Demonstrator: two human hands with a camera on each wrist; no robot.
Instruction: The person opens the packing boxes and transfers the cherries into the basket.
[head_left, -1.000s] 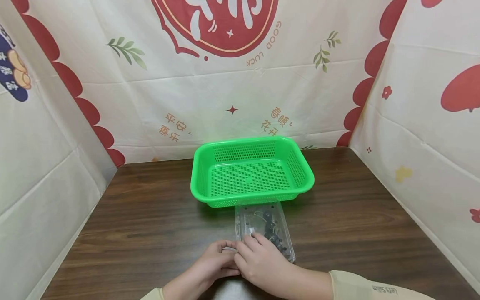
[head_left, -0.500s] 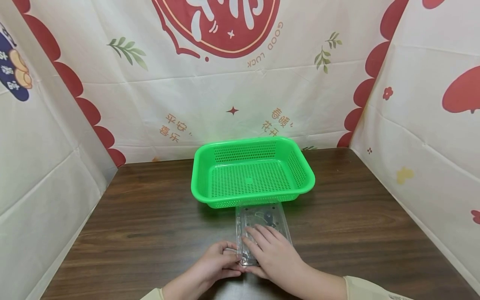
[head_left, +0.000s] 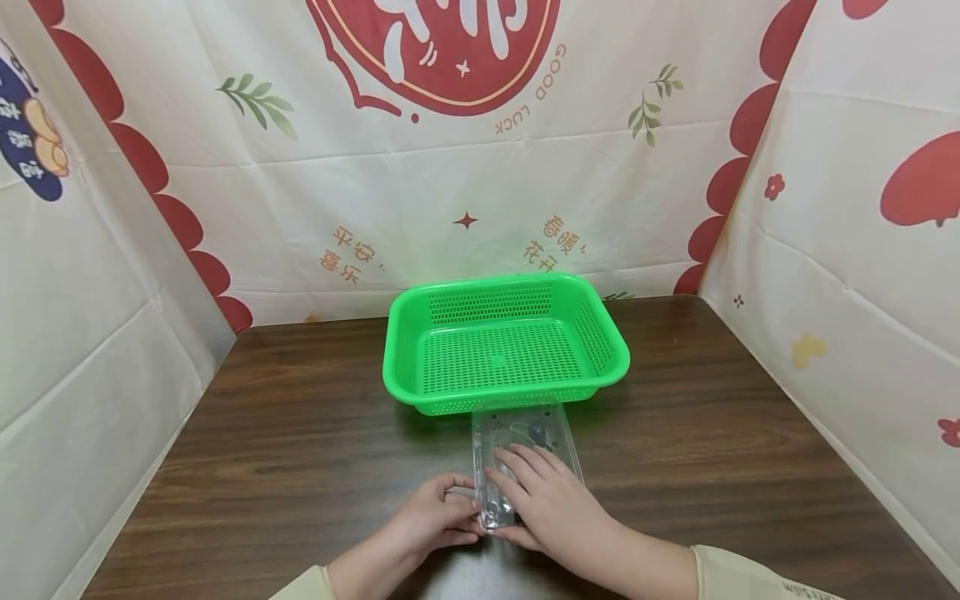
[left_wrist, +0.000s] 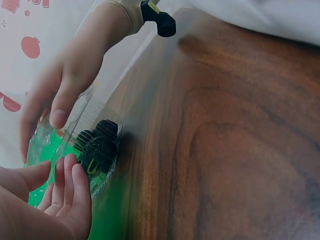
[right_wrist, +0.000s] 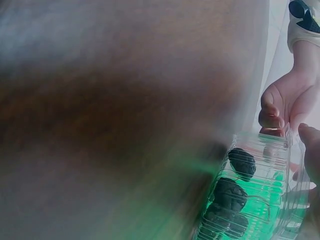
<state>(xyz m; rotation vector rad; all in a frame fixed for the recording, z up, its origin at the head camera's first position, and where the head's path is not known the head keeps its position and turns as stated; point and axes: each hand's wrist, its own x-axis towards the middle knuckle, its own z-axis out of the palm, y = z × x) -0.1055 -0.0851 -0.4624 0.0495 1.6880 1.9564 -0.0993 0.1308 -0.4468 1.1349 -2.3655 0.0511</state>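
A clear plastic clamshell box [head_left: 495, 423] lies on the table with its lid down. Inside are several dark round fruits [right_wrist: 242, 164], like cherries, with thin pale stems. My left hand [head_left: 438, 515] pinches the box's near-left edge between thumb and fingers; the left wrist view shows the fingers against its side. Across the lid lies my right hand [head_left: 558, 510], fingers nearly straight and spread, thumb by the near edge. That hand covers most of the fruits in the head view.
A green plastic basket [head_left: 498, 398] with perforated sides stands right behind the box, its front rim above the box's far end. Brown wood-grain table [head_left: 300, 433] surrounds them. Printed white cloth [head_left: 420, 192] hangs at the back and both sides.
My right hand has shifted from the near-left edge, beside the left hand, rightward and onto the lid, where it now lies spread. The left hand stays almost in place.
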